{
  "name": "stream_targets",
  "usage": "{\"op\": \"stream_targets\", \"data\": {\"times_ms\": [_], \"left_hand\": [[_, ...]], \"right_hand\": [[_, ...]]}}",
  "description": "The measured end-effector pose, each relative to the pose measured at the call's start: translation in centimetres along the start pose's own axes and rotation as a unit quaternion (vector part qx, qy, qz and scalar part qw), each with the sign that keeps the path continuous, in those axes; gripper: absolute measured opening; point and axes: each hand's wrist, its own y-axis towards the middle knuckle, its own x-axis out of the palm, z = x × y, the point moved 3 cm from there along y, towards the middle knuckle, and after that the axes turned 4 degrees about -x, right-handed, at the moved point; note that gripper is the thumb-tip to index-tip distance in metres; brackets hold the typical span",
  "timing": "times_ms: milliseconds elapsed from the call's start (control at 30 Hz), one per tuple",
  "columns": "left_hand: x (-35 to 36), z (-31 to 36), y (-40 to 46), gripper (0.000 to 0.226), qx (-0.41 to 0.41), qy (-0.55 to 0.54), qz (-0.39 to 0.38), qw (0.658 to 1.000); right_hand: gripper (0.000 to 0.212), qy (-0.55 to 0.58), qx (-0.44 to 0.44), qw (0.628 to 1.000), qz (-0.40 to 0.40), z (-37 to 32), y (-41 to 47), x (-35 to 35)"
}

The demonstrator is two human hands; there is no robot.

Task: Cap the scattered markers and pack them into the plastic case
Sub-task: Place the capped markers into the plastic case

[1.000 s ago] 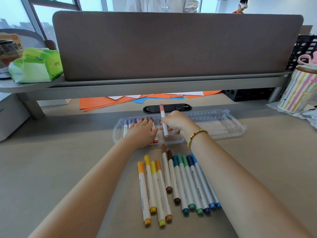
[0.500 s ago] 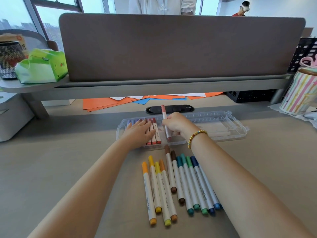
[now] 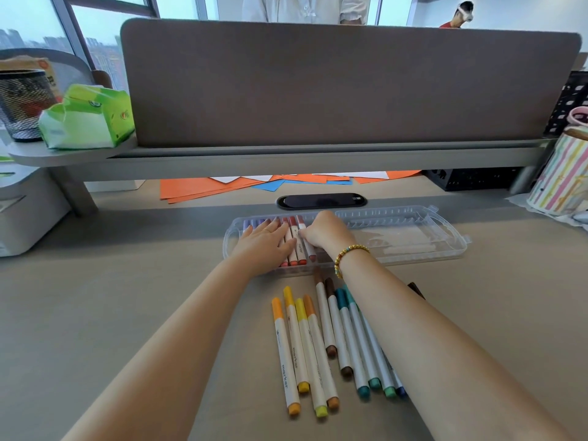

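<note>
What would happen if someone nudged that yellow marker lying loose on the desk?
The yellow marker looks round and slim, so it would probably roll sideways until it bumps the orange marker beside it. It seems stiff and likely light. Its smooth barrel may be a little slippery on the flat desk.

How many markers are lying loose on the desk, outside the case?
10 visible: four yellow and orange markers on the left, two brown markers in the middle, four teal, green and blue markers against the right forearm, which may hide more.

Grey desk [image 3: 95, 313] w/ partition [image 3: 350, 84], windows [image 3: 105, 30]
</note>
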Motion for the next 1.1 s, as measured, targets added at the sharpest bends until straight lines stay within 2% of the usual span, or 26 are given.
{"op": "stream_targets", "data": {"times_ms": [133,233,300,467,633,900,1000,1100], "left_hand": [[0.0,0.0,0.0,0.055,0.006,0.012,-0.001,1.0],[0.0,0.1,0.0,0.055,0.002,-0.001,-0.007,1.0],[-0.2,0.3,0.1,0.054,0.001,-0.006,-0.015,1.0],[-0.1,0.6,0.2,0.055,-0.006,0.002,-0.03,1.0],[-0.1,0.7,0.2,0.056,-0.011,-0.004,-0.032,0.999],[-0.5,0.8,-0.3,0.051,-0.009,-0.014,-0.013,1.0],[-1.1,1.1,-2.2,0.041,-0.019,-0.089,-0.001,0.996],[-2.0,0.8,-4.6,0.035,-0.064,-0.157,0.1,0.98]], "right_hand": [[0.029,-0.057,-0.021,0.998,0.03,-0.3,-0.2,0.0],[0.039,-0.139,-0.07,0.987,0.046,0.0,-0.8,-0.2],[0.043,-0.181,-0.084,0.98,0.03,0.3,-1.2,-0.5],[0.047,-0.191,-0.112,0.975,-0.034,0.6,-1.9,-0.9],[0.048,-0.255,-0.156,0.954,-0.022,0.4,-2.6,-0.5],[0.043,-0.249,-0.142,0.957,-0.039,0.4,-3.0,-1.5],[0.042,-0.185,-0.155,0.97,0.012,0.9,-4.6,-2.3],[0.036,-0.14,-0.151,0.977,0.055,1.0,-7.2,-3.5]]}}
